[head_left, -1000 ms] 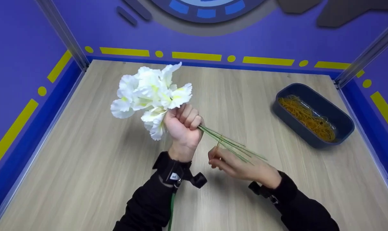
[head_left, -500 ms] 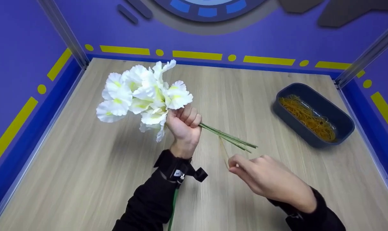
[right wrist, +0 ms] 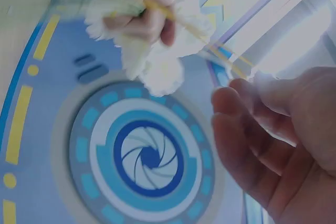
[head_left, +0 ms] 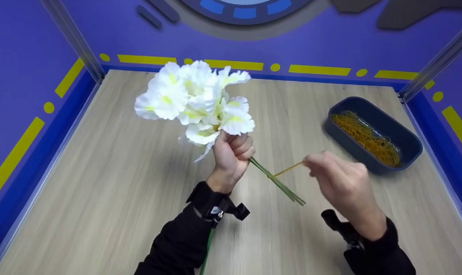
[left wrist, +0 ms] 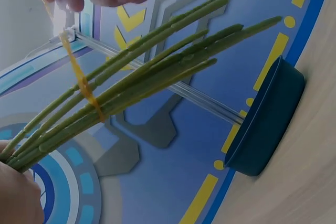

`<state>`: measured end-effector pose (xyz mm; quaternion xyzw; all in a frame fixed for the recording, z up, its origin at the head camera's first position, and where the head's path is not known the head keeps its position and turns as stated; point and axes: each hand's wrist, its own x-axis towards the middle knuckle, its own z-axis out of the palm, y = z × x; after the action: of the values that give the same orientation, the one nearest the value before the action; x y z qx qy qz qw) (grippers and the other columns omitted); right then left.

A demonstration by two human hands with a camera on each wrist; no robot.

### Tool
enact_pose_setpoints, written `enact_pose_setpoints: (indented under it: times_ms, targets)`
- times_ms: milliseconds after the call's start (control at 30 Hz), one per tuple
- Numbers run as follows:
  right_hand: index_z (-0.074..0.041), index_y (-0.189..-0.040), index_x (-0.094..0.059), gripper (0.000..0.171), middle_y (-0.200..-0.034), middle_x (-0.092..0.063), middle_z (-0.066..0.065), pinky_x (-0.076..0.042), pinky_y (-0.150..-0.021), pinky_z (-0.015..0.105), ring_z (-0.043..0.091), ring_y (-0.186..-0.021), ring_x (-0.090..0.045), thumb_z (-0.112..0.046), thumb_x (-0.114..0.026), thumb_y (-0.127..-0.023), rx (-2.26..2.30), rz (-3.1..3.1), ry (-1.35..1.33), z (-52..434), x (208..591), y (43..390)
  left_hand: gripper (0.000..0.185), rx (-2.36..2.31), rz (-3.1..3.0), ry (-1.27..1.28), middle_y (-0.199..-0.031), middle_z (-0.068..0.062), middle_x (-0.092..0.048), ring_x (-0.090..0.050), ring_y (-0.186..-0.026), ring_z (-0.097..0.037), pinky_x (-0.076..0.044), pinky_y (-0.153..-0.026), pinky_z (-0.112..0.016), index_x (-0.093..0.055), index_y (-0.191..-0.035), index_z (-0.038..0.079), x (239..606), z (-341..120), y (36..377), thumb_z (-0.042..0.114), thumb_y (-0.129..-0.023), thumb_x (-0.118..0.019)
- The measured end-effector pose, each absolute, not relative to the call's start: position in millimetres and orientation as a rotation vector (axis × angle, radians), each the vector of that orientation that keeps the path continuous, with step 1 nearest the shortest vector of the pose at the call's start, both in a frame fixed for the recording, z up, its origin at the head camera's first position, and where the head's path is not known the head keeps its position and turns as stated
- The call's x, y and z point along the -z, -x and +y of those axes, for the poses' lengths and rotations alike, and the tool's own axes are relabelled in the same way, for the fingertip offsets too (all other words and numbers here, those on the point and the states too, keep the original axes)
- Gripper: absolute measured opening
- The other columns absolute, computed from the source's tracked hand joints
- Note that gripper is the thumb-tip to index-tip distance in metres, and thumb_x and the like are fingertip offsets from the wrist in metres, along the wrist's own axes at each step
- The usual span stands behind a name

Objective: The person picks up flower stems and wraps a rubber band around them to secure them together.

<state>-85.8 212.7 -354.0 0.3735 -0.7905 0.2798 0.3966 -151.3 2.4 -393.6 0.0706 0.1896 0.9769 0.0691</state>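
Observation:
My left hand (head_left: 233, 158) grips a bunch of white artificial flowers (head_left: 196, 97) just below the blooms. Their green stems (head_left: 282, 187) stick out of the fist toward the lower right, over the table. An orange rubber band (head_left: 288, 168) loops round the stems and is drawn out taut to the right. Its far end is pinched between thumb and fingertips of my right hand (head_left: 343, 187). In the left wrist view the band (left wrist: 84, 85) crosses the stems slantwise. The right wrist view shows the stretched band (right wrist: 194, 31) running up to the thumb and forefinger.
A dark rectangular tub (head_left: 408, 151) with a heap of yellow-orange rubber bands (head_left: 364, 139) stands at the right of the wooden table (head_left: 93, 183). Blue walls (head_left: 315, 46) with yellow marks close off the back and both sides.
My right hand went down and right with the band, then up and right, pulling it taut. My left hand shifted slightly right, and the blooms swung left, then up and right.

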Motion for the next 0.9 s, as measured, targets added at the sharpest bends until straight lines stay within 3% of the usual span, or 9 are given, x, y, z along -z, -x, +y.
enact_pose_setpoints:
  times_ms: [67,200,333,500,633,733,833,900]
  targets:
    - [-0.001,-0.092,-0.068,0.026,-0.072,-0.064,0.003,-0.049,-0.047,0.026,0.013,-0.055,-0.058,-0.022,-0.058,-0.104,-0.743,-1.988,-0.906,217.9,355.9,93.5,0.040,-2.883,0.585,-0.222,-0.047,0.015,-0.028,-0.014,-0.043,-0.001,-0.007,-0.043,-0.015,-0.032,-0.059,0.021,390.8,3.7,147.6,0.010,-0.097,-0.024]
    - [-0.003,-0.098,-0.069,0.027,-0.079,-0.068,0.003,-0.051,-0.052,0.025,0.013,-0.059,-0.062,-0.026,-0.057,-0.104,-0.706,-2.068,-0.858,231.0,364.5,112.1,0.029,-2.786,0.533,-0.247,-0.047,0.015,-0.029,-0.013,-0.043,-0.001,-0.007,-0.043,-0.015,-0.028,-0.061,0.020,385.7,6.2,140.0,0.012,-0.082,-0.046]
    - [-0.007,-0.104,-0.072,0.012,-0.089,-0.074,0.001,-0.055,-0.055,0.025,0.012,-0.064,-0.067,-0.015,-0.064,-0.100,-0.683,-2.187,-0.877,237.2,379.9,131.9,0.035,-2.729,0.413,-0.251,-0.047,0.014,-0.028,-0.016,-0.042,-0.001,-0.007,-0.042,-0.014,-0.028,-0.062,0.020,383.9,9.0,134.5,0.018,-0.071,-0.061]
    - [-0.011,-0.104,-0.075,0.020,-0.088,-0.076,0.001,-0.054,-0.052,0.025,0.009,-0.060,-0.066,-0.002,-0.076,-0.087,-0.726,-2.236,-0.947,225.3,408.0,149.7,0.044,-2.747,0.188,-0.287,-0.050,0.012,-0.020,-0.017,-0.042,-0.002,-0.006,-0.043,-0.014,-0.017,-0.064,0.019,386.7,13.7,130.6,0.017,-0.072,-0.061]
    - [-0.013,-0.099,-0.074,0.014,-0.077,-0.072,-0.003,-0.050,-0.050,0.020,0.005,-0.054,-0.059,-0.005,-0.075,-0.087,-0.726,-2.261,-1.087,203.8,431.2,152.4,0.046,-2.809,0.004,-0.313,-0.052,0.011,-0.016,-0.017,-0.043,-0.002,-0.007,-0.043,-0.014,-0.013,-0.065,0.020,390.1,15.1,130.9,0.016,-0.073,-0.059]
    - [-0.015,-0.093,-0.069,0.007,-0.063,-0.056,-0.007,-0.038,-0.044,0.015,0.001,-0.050,-0.042,-0.011,-0.073,-0.090,-0.697,-2.292,-1.211,188.3,442.4,145.8,0.044,-2.862,-0.077,-0.353,-0.052,0.011,-0.016,-0.017,-0.044,-0.002,-0.008,-0.042,-0.015,-0.013,-0.066,0.021,391.6,12.9,133.9,0.016,-0.076,-0.056]
    - [-0.019,-0.093,-0.063,0.007,-0.061,-0.041,-0.010,-0.024,-0.042,0.015,0.000,-0.052,-0.029,-0.018,-0.070,-0.095,-0.623,-2.347,-1.291,176.9,443.9,133.6,0.039,-2.906,-0.114,-0.372,-0.053,0.010,-0.017,-0.015,-0.044,-0.003,-0.008,-0.041,-0.016,-0.014,-0.066,0.021,392.7,7.7,139.4,0.016,-0.077,-0.051]
    - [-0.021,-0.100,-0.066,0.005,-0.066,-0.049,-0.012,-0.028,-0.043,0.014,-0.003,-0.054,-0.033,-0.022,-0.069,-0.096,-0.605,-2.386,-1.335,172.4,441.4,125.1,0.036,-2.940,-0.119,-0.356,-0.053,0.010,-0.017,-0.014,-0.045,-0.004,-0.009,-0.041,-0.016,-0.014,-0.066,0.021,393.0,2.5,143.8,0.016,-0.078,-0.048]
